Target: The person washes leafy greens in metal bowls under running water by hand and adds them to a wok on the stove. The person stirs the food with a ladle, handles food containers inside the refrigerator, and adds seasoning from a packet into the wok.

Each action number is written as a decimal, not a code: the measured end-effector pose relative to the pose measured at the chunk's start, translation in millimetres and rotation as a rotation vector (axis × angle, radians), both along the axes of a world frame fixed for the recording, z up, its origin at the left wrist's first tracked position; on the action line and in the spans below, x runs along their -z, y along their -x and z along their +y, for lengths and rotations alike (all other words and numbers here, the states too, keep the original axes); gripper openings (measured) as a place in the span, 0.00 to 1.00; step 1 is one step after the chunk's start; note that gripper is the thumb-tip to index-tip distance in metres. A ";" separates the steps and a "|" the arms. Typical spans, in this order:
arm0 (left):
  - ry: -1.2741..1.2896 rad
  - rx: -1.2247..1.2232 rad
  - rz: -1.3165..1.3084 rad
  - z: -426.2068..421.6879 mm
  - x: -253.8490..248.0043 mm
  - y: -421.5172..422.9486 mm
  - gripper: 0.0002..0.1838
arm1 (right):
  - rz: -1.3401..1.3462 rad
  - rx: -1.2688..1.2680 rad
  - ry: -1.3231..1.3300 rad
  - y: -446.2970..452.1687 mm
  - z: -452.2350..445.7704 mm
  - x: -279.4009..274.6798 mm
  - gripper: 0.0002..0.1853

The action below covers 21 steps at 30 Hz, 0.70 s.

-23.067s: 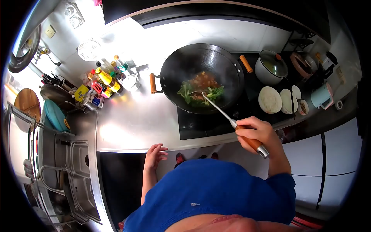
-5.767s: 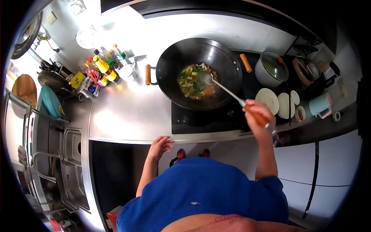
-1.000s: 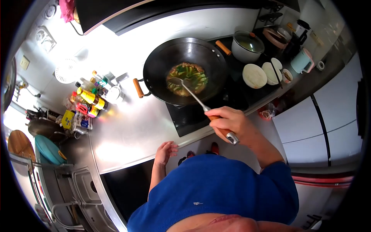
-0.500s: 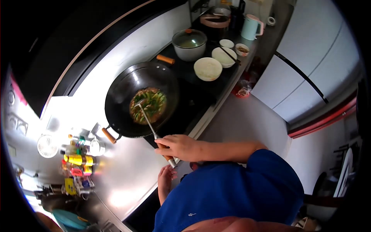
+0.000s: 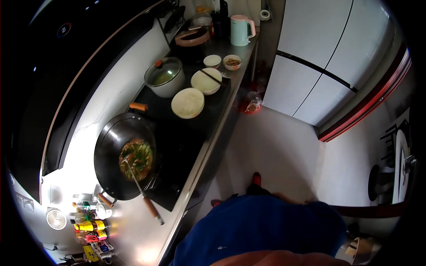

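Observation:
A wooden-handled spatula (image 5: 150, 207) leans in the black wok (image 5: 106, 141), its metal head in the stir-fried green vegetables (image 5: 141, 155). Its handle juts over the wok's rim toward the counter edge, with no hand on it. Neither my left hand nor my right hand shows. Only a dim strip of skin, perhaps part of an arm, appears beside the blue shirt (image 5: 266, 221).
A lidded pot (image 5: 165, 86), a pale bowl (image 5: 187, 103) and another bowl with chopsticks (image 5: 205, 84) stand beyond the wok. Farther back is a mint kettle (image 5: 240, 32). Sauce bottles (image 5: 91, 225) and a small fan (image 5: 56, 219) stand left. A fridge (image 5: 306, 71) is opposite.
My right hand has let go of the spatula, which stays in the wok. Both hands have left the view. The camera has turned right, so the stove now sits farther left.

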<state>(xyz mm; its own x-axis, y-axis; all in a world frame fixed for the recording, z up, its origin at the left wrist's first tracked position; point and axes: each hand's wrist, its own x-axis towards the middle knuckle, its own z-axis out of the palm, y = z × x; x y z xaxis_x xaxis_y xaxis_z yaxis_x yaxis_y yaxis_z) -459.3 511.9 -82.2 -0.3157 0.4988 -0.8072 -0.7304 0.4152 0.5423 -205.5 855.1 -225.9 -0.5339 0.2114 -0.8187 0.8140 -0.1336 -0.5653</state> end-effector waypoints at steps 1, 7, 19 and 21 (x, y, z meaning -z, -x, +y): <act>0.121 0.189 0.101 4.8 16.8 2.9 0.22 | -0.137 0.010 -0.030 -17.7 9.9 -10.8 0.18; 0.563 0.797 0.270 45.6 72.8 9.6 0.21 | -0.286 -0.006 -0.070 -66.0 76.9 -29.4 0.16; 0.178 0.260 1.118 385.2 -88.9 147.1 0.11 | -0.039 -0.364 -0.554 111.1 256.4 -99.6 0.15; 0.017 0.181 1.615 428.6 -115.3 177.8 0.10 | 0.126 -0.290 -0.674 184.7 287.9 -132.0 0.16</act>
<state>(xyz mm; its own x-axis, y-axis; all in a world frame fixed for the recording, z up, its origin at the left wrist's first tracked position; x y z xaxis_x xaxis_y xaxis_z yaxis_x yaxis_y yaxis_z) -637.1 940.5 33.0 -0.7349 0.6163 0.2830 0.6199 0.4412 0.6490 -390.2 1142.9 -93.8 -0.7262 0.4824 -0.4898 0.6871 0.4859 -0.5402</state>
